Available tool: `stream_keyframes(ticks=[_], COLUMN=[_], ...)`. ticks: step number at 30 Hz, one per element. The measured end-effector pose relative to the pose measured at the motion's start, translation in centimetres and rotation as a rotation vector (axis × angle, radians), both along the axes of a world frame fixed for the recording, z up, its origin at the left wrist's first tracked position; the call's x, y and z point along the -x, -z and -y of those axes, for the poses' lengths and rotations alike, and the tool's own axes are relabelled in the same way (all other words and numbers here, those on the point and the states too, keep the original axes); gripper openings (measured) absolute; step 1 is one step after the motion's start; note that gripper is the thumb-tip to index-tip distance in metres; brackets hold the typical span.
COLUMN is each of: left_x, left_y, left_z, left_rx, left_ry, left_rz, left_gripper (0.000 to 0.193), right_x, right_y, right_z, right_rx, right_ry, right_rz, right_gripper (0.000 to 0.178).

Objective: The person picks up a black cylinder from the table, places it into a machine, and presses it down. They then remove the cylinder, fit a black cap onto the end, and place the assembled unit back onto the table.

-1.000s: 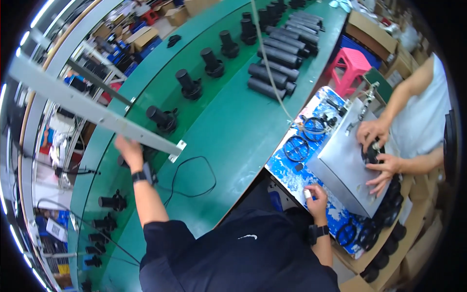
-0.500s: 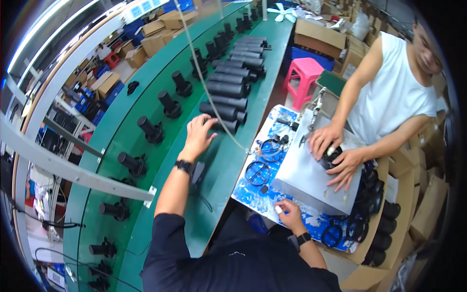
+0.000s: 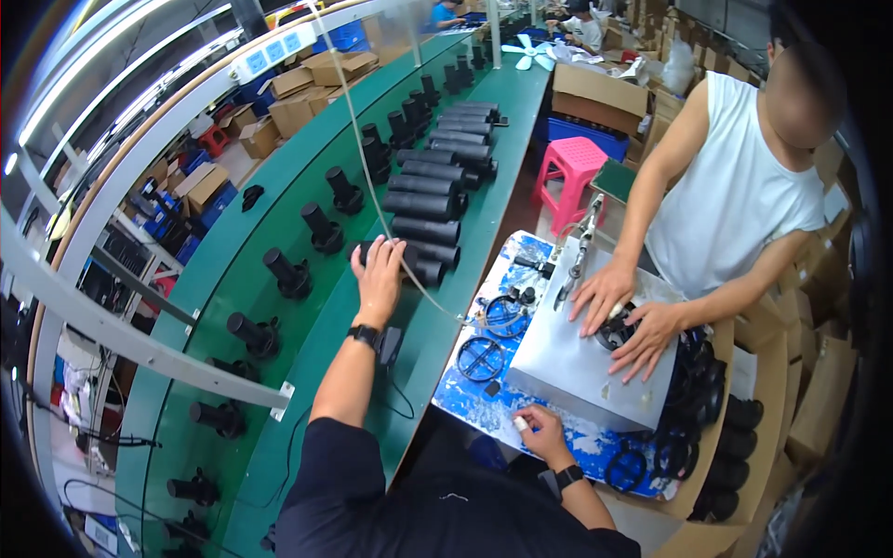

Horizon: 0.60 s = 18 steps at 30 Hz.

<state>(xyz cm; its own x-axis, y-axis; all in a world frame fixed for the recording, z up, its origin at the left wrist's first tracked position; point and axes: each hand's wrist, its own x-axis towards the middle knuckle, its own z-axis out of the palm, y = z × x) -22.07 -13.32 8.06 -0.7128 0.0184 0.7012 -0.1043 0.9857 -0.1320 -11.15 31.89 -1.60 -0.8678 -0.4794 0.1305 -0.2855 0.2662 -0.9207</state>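
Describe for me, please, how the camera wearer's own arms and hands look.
Both the left hand and right hand are without gloves. The left arm has a short black sleeve. Each wrist wears a dark band: left band, right band. Something white at a right fingertip may be a wrap.

- Black tube (image 3: 429, 272), smooth and cylindrical; lying on its side at the near end of a row on the green table (image 3: 423, 325); its middle hidden beneath the person's left hand (image 3: 377, 279)
- Other black tubes (image 3: 423, 205), lying side by side beyond it; right ends facing the table's edge
- Small white piece (image 3: 520, 424) at the right hand's (image 3: 544, 433) fingertips; held or worn, unclear
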Motion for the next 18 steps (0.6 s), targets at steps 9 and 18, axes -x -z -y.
stream_keyframes(ticks=[9, 18], left_x=[-17.4, -15.9], left_y=[-5.8, -6.0], left_z=[-7.6, -19.5], left_rx=[-1.576, -2.016], left_ry=[0.359, 0.718], left_rz=[-0.004, 0.613], left_gripper=[0.037, 0.046], right_x=[1.1, 0.6], right_y=[1.4, -14.2], right_z=[-0.6, 6.2], right_rx=[0.0, 0.256], right_ry=[-0.167, -0.477], right_rz=[0.207, 0.543], right_gripper=[0.021, 0.067])
